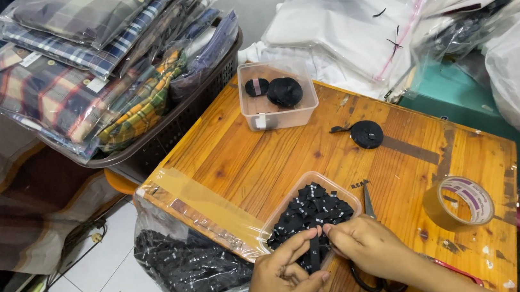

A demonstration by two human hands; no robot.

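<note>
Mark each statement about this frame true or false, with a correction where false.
1. Both hands pinch one small black label strip between them. True.
2. The left hand holds the scissors. False: the scissors lie on the wooden table, partly under the right hand.
3. The roll of tape sits inside a container. False: it stands on the table.
4. The near clear container is full of small black labels. True.
5. The far clear container holds black rolls. True.
</note>
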